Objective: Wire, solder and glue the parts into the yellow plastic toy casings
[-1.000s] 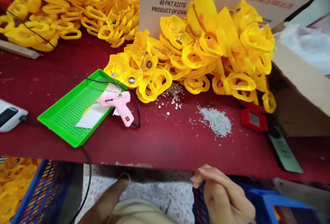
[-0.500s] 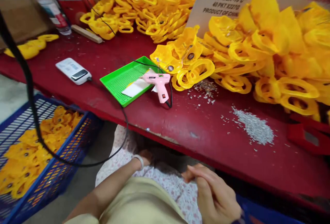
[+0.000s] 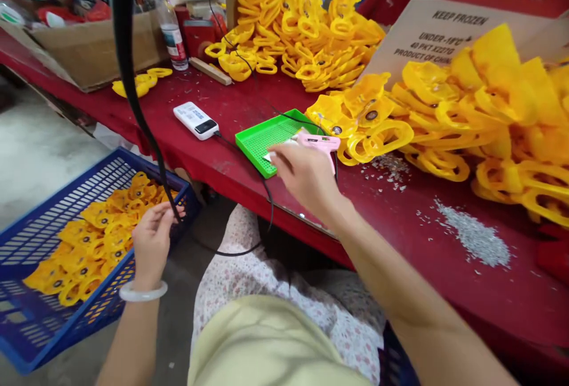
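Observation:
My left hand (image 3: 152, 241), with a white bangle at the wrist, is closed at the fingertips on a black cable (image 3: 141, 119) beside the blue basket. My right hand (image 3: 306, 175) reaches over the near edge of a green perforated tray (image 3: 253, 137). Its fingers are bent together beside a white piece (image 3: 268, 156) in the tray; whether they grip it is hidden. Behind that hand lies a pink glue gun (image 3: 320, 142), its handle partly covered.
A blue basket (image 3: 104, 163) of yellow plastic pieces (image 3: 102, 226) stands at lower left. Yellow pieces (image 3: 444, 113) are heaped along the red table (image 3: 355, 220). A white power bank (image 3: 195, 120), bottle (image 3: 173, 36), wooden stick (image 3: 210, 70) and silvery bits (image 3: 473, 235) also lie there.
My left hand has risen from my lap to the black cable at left. My right hand has moved from above my lap to the green tray. The view has shifted left.

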The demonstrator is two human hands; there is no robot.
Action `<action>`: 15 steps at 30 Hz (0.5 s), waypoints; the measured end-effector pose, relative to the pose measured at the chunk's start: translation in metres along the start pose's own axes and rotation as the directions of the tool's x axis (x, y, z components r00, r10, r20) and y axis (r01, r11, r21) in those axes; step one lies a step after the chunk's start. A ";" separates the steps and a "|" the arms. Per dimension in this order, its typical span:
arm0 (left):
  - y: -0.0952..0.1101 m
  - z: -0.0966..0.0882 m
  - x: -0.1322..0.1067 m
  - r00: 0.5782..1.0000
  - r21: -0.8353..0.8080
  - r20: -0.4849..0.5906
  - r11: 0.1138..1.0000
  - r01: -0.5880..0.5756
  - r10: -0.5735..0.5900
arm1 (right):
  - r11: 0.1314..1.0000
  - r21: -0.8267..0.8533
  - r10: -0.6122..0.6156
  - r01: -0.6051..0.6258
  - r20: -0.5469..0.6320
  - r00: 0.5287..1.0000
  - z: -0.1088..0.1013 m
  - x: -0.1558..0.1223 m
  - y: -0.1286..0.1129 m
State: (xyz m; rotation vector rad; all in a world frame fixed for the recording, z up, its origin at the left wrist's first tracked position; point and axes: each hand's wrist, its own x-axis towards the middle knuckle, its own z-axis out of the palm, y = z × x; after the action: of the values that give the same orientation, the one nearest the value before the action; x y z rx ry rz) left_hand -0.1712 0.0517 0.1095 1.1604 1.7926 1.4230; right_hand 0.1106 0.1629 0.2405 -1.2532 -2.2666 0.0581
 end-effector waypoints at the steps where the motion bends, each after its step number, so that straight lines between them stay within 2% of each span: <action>1: 0.007 0.002 0.001 0.999 -0.035 -0.034 0.999 -0.030 0.029 | 0.993 -0.115 0.007 0.009 0.136 0.991 0.015 0.033 -0.004; 2: 0.011 0.004 0.002 0.997 -0.067 -0.069 0.996 -0.050 0.046 | 0.976 -0.215 0.014 0.037 0.229 0.973 0.031 0.064 -0.007; 4: 0.011 0.005 0.005 0.993 -0.133 -0.111 0.989 -0.059 0.044 | 0.927 -0.351 -0.003 0.131 0.343 0.939 0.067 0.116 -0.013; 5: 0.008 0.003 0.006 0.992 -0.157 -0.125 0.986 -0.055 0.035 | 0.895 -0.402 -0.036 0.194 0.368 0.929 0.085 0.138 -0.014; 6: 0.004 0.001 0.008 0.991 -0.170 -0.135 0.984 -0.045 0.022 | 0.851 -0.434 -0.125 0.296 0.380 0.917 0.102 0.155 -0.013; 7: -0.002 -0.003 0.010 0.991 -0.168 -0.137 0.985 -0.034 0.011 | 0.782 -0.445 -0.250 0.436 0.417 0.874 0.118 0.170 -0.012; 8: -0.009 -0.008 0.010 0.991 -0.160 -0.134 0.987 -0.014 -0.007 | 0.693 -0.434 -0.367 0.575 0.474 0.800 0.131 0.183 -0.009; 9: -0.017 -0.013 0.011 0.991 -0.147 -0.130 0.989 0.008 -0.028 | 0.608 -0.413 -0.442 0.678 0.534 0.721 0.142 0.195 -0.005; 11: -0.036 -0.024 0.009 0.989 -0.120 -0.124 0.991 0.065 -0.080 | 0.469 -0.354 -0.510 0.809 0.640 0.575 0.157 0.214 0.002; 12: -0.047 -0.029 0.008 0.985 -0.107 -0.129 0.989 0.104 -0.118 | 0.425 -0.337 -0.520 0.840 0.669 0.531 0.162 0.222 0.005; 15: -0.078 -0.042 0.000 0.963 -0.094 -0.127 0.970 0.225 -0.236 | 0.328 -0.315 -0.587 0.891 0.670 0.453 0.170 0.242 0.012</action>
State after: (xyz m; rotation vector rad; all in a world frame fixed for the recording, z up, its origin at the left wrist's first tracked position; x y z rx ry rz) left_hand -0.2282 0.0273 0.0458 0.8004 1.8779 1.4487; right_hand -0.0629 0.3994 0.1981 -0.1843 -3.2349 -0.9910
